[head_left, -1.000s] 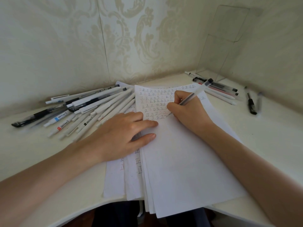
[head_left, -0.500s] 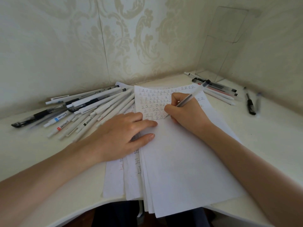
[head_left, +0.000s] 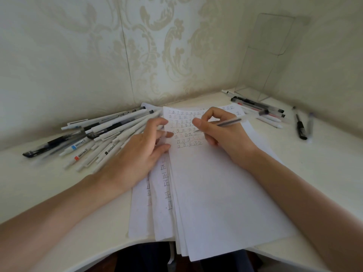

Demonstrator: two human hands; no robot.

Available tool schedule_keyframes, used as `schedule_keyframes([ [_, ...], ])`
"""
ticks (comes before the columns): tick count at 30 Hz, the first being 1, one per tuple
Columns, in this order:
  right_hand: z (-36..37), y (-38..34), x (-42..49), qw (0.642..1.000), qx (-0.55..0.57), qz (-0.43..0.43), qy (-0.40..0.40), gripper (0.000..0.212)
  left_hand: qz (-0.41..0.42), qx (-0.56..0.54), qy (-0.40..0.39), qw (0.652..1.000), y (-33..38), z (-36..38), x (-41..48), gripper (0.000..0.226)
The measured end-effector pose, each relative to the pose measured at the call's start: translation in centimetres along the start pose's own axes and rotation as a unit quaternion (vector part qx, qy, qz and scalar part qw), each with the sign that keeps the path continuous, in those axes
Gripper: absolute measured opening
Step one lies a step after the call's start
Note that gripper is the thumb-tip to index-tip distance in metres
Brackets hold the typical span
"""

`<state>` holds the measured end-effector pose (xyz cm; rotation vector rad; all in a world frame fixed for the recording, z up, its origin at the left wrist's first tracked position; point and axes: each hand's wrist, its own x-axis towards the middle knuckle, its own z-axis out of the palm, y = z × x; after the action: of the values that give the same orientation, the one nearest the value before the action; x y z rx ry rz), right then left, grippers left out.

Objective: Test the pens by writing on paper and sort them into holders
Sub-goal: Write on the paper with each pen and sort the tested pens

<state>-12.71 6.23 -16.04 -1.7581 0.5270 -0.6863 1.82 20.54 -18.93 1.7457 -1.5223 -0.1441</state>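
A stack of white paper (head_left: 216, 193) lies in the middle of the desk, its top sheet covered with rows of small handwritten marks. My right hand (head_left: 225, 134) holds a clear-barrelled pen (head_left: 228, 122) between thumb and fingers, the tip just above the written rows. My left hand (head_left: 141, 152) hovers at the sheet's left edge, fingers loosely curled with a small pale thing at the fingertips; what it is cannot be made out. Several white and black pens (head_left: 94, 138) lie fanned in a pile to the left.
A second group of pens (head_left: 261, 110) lies at the back right, with two dark pens (head_left: 301, 126) further right. A clear acrylic stand (head_left: 263, 61) leans in the wall corner. The desk's curved front edge (head_left: 98, 258) is close to my body.
My left hand lifted from lying flat on the paper and moved up toward the written rows, fingers now curled. My right hand swung the pen flatter, raising its tip off the sheet.
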Motion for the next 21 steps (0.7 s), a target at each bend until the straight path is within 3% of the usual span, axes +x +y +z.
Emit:
schedule_keyframes([
  [5, 0.7, -0.1, -0.3, 0.990, 0.116, 0.006, -0.084, 0.036, -0.018, -0.032, 0.044, 0.998, 0.3, -0.1, 0.0, 0.048],
  [10, 1.1, -0.2, -0.4, 0.991, 0.110, 0.002, -0.077, 0.027, 0.000, -0.023, 0.073, 0.997, -0.1, -0.2, 0.0, 0.022],
  [16, 1.2, 0.0, -0.4, 0.993, 0.095, 0.000, -0.071, 0.028, 0.051, -0.017, 0.083, 0.995, 0.1, -0.4, 0.0, 0.025],
  [21, 1.4, -0.2, -0.7, 0.989, 0.088, 0.008, -0.116, 0.026, 0.081, -0.031, 0.069, 0.994, 0.4, -0.4, -0.1, 0.025],
])
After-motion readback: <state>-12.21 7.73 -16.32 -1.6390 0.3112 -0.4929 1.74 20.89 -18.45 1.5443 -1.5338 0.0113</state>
